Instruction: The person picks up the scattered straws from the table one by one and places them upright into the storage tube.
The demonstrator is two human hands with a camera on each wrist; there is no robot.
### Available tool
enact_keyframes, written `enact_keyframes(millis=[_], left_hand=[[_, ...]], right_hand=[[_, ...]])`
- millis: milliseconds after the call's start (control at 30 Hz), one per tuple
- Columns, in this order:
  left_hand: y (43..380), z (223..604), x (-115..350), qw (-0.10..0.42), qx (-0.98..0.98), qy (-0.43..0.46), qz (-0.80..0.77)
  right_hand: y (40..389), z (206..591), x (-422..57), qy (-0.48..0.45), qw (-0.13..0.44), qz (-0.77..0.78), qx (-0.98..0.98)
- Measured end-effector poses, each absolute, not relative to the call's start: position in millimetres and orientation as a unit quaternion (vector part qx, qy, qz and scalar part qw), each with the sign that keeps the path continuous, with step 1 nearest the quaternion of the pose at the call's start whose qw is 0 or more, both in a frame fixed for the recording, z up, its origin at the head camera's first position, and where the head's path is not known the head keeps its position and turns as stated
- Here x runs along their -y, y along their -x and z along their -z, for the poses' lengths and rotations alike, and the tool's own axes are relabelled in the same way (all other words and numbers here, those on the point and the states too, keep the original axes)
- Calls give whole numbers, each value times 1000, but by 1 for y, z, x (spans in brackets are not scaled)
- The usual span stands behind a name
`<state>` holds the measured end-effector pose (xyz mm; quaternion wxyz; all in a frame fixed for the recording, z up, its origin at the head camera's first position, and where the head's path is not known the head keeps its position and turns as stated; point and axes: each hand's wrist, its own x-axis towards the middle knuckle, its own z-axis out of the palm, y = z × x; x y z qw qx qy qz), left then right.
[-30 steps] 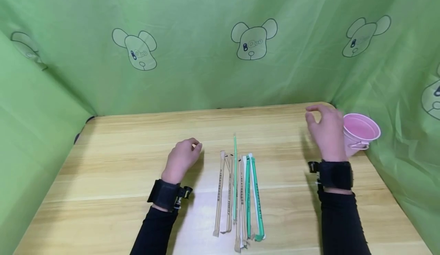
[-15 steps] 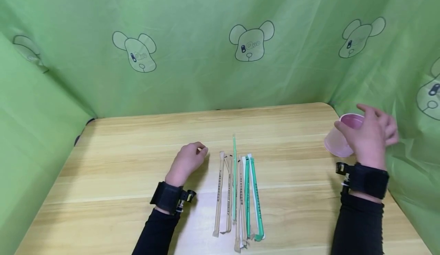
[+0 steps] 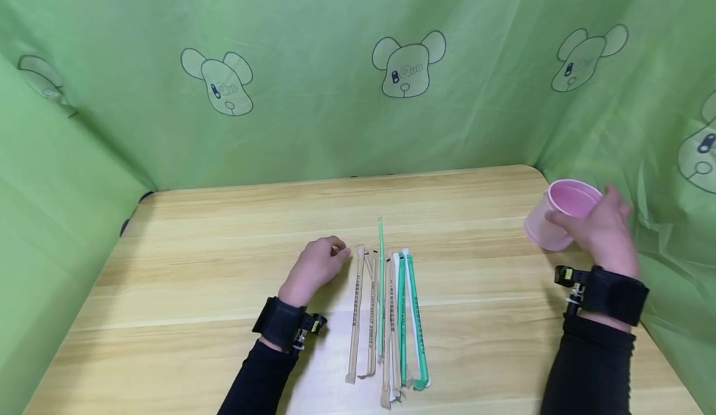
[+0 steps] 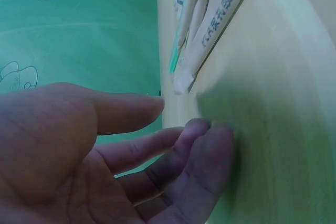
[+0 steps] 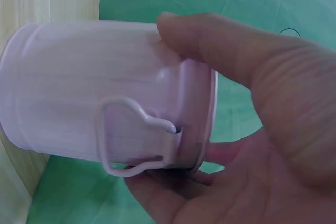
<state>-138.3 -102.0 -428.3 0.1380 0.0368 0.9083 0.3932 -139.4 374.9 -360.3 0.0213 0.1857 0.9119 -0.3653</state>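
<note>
At the table's right side, my right hand [image 3: 604, 232] grips a pink bucket [image 3: 541, 223] near its rim. In the right wrist view, the thumb presses one side of the bucket [image 5: 94, 72] and the fingers curl round the other, partly hidden behind it. A wire loop handle [image 5: 102, 140] hangs on its wall. My left hand [image 3: 316, 269] hovers low at mid-table with loosely curled fingers, nothing in them. Just right of it lie several straws in brown paper wrappers [image 3: 355, 322], green-and-white wrapped straws [image 3: 418, 328] and a thin light green straw [image 3: 381, 291].
The wooden table [image 3: 196, 266] has a green curtain [image 3: 313, 129] with bear-head prints along its back and sides. The bucket stands close to the right curtain [image 3: 665, 266]. Black straps with small cameras [image 3: 615, 294] sit on both wrists.
My right hand has gone right, round to the bucket's far side, and now grips it; the bucket sits further left. My left hand has drifted right, closer to the straws.
</note>
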Motion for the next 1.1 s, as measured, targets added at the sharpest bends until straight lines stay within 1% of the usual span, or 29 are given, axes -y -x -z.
enact_keyframes(millis=[133,267,367,500,633,800,933,1100], left_hand=[[136,429,99,134,-912,-39,-387],[134,427,97,153,-903,-35,-400],[133,427,96,170,-894,-33,-413],[134,427,94,167,-891,-33,-421],[134,428,94,162,-890,-27,-425],[133,428,93,153,-894,-33,-419],[132,428,92,152,-898,-47,-409],[130,427,88,146,-901,-59,-404]], right_hand=[[143,366,-376,-174,1,360,-917],[154,372,-367,-152,-35,375,-914],[164,376,-353,-129,-65,395,-907],[179,381,-322,-92,-88,424,-897],[193,390,-280,-47,-89,458,-883],[200,403,-234,5,-73,475,-877],[203,409,-209,28,-67,476,-877],[204,413,-190,55,-69,473,-877]])
